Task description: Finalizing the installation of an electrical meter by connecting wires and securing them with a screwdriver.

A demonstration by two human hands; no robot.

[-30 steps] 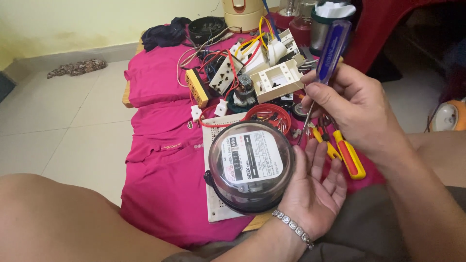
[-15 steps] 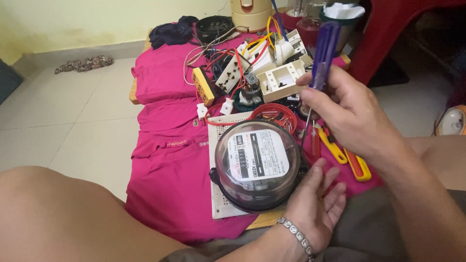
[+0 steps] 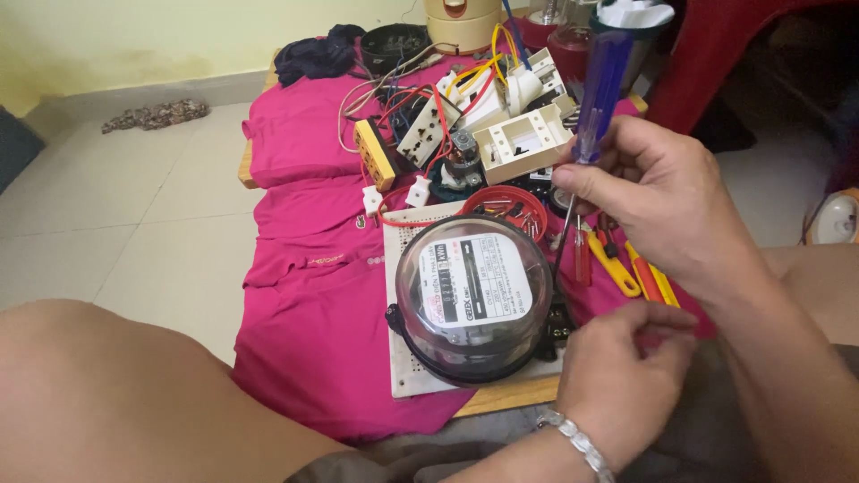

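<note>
Gripping a blue-handled screwdriver (image 3: pixel 598 98) near upright, right hand (image 3: pixel 667 201) closes on its handle; the shaft runs down to the round glass-domed electricity meter (image 3: pixel 474 300), below-left of that grip. Left hand (image 3: pixel 617 385), nearer, curls beside the meter's right edge; whether it holds anything is unclear.

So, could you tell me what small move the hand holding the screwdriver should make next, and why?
Probably lower the tip straight down onto the meter's right edge: the right hand holds the blue-handled screwdriver nearly upright beside the round electric meter, while the left hand sits at that edge.
</note>
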